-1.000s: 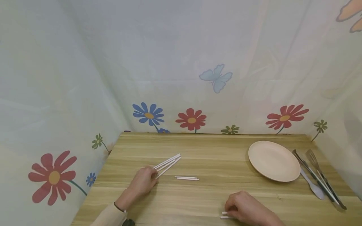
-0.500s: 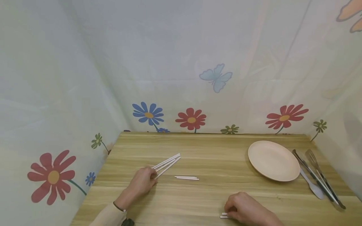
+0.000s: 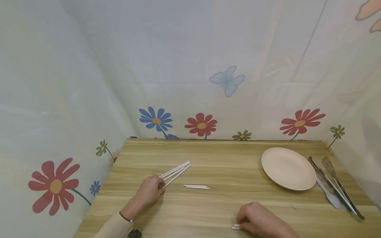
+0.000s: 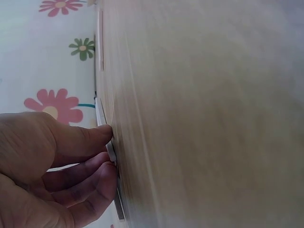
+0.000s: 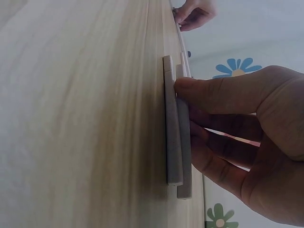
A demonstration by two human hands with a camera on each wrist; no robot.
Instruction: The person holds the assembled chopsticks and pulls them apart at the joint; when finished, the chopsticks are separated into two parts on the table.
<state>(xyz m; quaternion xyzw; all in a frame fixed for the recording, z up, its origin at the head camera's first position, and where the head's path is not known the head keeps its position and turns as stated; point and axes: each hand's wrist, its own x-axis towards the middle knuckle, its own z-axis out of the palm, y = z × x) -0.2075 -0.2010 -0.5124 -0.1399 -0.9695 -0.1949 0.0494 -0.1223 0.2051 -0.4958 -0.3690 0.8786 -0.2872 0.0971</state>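
Note:
Several slim white sticks [image 3: 175, 172] fan out on the wooden table from under the fingers of my left hand [image 3: 151, 190]. The left wrist view has that hand's thumb [image 4: 90, 137] and fingertips pinching a stick [image 4: 111, 152] low over the tabletop. My right hand [image 3: 259, 218], near the front edge, pinches one of two short white sticks [image 3: 235, 227]. The right wrist view shows the thumb on the farther stick [image 5: 184, 161], while the nearer stick [image 5: 173, 137] lies alongside it. Between the hands lies another pair of short white sticks [image 3: 196, 187].
A pale round plate [image 3: 288, 168] sits at the back right of the wooden table [image 3: 226, 158]. Beside it lie a grey spoon [image 3: 332, 199], a slotted turner [image 3: 328, 165] and another long dark-handled utensil. A flowered curtain [image 3: 178, 82] hangs behind and along both sides.

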